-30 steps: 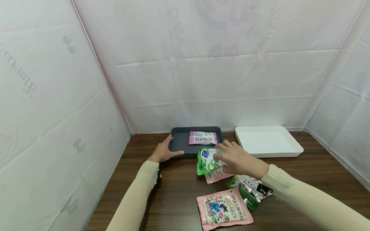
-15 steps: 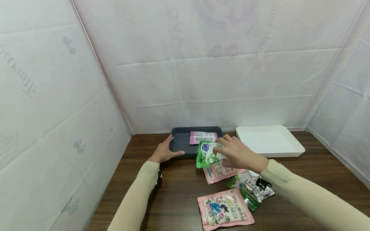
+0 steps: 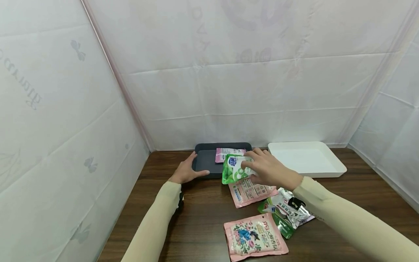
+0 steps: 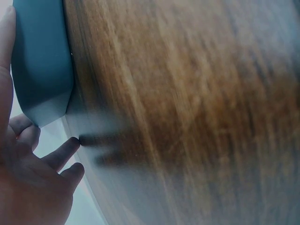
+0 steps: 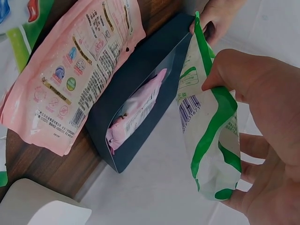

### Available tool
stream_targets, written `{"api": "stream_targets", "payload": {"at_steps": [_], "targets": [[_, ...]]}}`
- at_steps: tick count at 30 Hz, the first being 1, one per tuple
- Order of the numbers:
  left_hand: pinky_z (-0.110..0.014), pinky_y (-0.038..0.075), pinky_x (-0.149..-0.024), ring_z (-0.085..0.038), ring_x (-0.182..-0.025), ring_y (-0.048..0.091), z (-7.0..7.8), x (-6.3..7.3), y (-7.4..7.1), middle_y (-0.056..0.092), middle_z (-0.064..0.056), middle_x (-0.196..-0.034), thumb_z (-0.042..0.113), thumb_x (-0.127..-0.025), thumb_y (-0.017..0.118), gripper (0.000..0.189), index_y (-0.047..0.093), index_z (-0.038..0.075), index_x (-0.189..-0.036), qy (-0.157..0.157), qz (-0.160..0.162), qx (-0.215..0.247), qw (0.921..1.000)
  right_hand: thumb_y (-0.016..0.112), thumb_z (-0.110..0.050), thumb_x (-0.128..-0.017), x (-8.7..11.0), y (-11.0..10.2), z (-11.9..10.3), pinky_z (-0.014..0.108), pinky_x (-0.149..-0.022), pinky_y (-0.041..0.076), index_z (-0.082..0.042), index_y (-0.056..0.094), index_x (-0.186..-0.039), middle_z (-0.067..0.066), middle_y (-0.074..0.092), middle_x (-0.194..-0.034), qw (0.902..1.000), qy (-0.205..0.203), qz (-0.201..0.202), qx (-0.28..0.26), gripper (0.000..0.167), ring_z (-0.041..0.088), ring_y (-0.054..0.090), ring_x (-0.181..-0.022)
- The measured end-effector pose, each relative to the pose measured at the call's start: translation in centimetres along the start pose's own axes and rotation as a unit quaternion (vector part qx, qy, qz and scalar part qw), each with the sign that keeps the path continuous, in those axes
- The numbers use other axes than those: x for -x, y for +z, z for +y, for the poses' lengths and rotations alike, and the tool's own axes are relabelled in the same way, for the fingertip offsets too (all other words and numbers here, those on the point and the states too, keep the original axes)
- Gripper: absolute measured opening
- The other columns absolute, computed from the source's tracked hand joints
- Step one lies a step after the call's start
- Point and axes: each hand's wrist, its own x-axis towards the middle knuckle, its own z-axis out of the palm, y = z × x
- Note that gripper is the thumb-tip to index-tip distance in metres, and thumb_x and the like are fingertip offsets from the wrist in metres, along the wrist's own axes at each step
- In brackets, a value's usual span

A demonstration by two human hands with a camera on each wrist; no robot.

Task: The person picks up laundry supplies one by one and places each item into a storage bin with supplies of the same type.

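My right hand (image 3: 269, 168) pinches a green-and-white pouch (image 3: 235, 168) between thumb and fingers, above the front right part of the dark grey tray (image 3: 205, 156). Its barcode side faces the right wrist camera, where the pouch (image 5: 208, 126) is bent under the thumb. My left hand (image 3: 186, 171) rests at the tray's left front corner, thumb along the front wall and fingers spread by the left side; the left wrist view shows the tray's wall (image 4: 44, 61) beside them. Inside the tray lies a pink packet (image 3: 226, 153), partly covered by the held pouch in the head view.
A white tray (image 3: 306, 160) stands at the back right. Two pink pouches, one near the dark tray (image 3: 250, 193) and one toward the front (image 3: 255, 236), lie on the wooden table (image 3: 196, 225). Under my right wrist lies a green-and-silver packet (image 3: 283, 213). White sheeting surrounds the table.
My right hand has raised the green-and-white pouch slightly and moved it away from me, over the tray, uncovering more of the pink pouch beneath. The left hand has stayed in place.
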Motion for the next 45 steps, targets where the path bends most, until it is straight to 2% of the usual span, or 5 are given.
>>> {"api": "stream_targets", "payload": {"at_steps": [11,22,32,45], "targets": [[-0.061,0.029,-0.118,-0.041,-0.152,0.025,0.2,0.1,-0.2,0.018,-0.007,-0.171,0.065,-0.080,0.079,0.113,0.024,0.013,-0.165,-0.008,-0.005,-0.002,1.0000,0.079,-0.011,-0.080,-1.1,0.3,0.9,0.050,-0.080,0.051,-0.021,0.072,-0.107,0.016,0.062,-0.132,0.9997,0.010,-0.002,-0.022,0.030,0.035,0.056,-0.112],[-0.060,0.030,-0.118,-0.041,-0.152,0.027,0.4,0.2,-0.2,0.019,-0.009,-0.171,0.065,-0.080,0.079,0.115,0.023,0.011,-0.165,-0.001,-0.005,-0.003,1.0000,0.078,-0.013,-0.080,-2.4,1.0,2.0,0.053,-0.078,0.051,-0.020,0.071,-0.107,0.017,0.062,-0.131,0.9988,0.023,-0.001,-0.044,0.028,0.037,0.055,-0.112],[-0.060,0.031,-0.118,-0.041,-0.152,0.027,0.5,0.4,-0.2,0.023,-0.012,-0.169,0.067,-0.079,0.079,0.117,0.022,0.010,-0.165,0.005,-0.001,-0.008,1.0000,0.084,-0.016,-0.083,-3.7,1.7,2.6,0.054,-0.088,0.050,-0.019,0.072,-0.108,0.015,0.063,-0.131,0.9953,0.061,-0.012,-0.073,0.028,0.035,0.054,-0.111],[-0.061,0.031,-0.117,-0.042,-0.151,0.028,0.4,0.6,-0.2,0.023,-0.011,-0.169,0.067,-0.079,0.079,0.117,0.022,0.011,-0.165,0.005,-0.001,-0.005,1.0000,0.081,-0.016,-0.087,-4.7,2.7,3.0,0.053,-0.094,0.047,-0.018,0.073,-0.108,0.013,0.061,-0.132,0.9911,0.086,-0.038,-0.095,0.023,0.033,0.051,-0.115]]}}
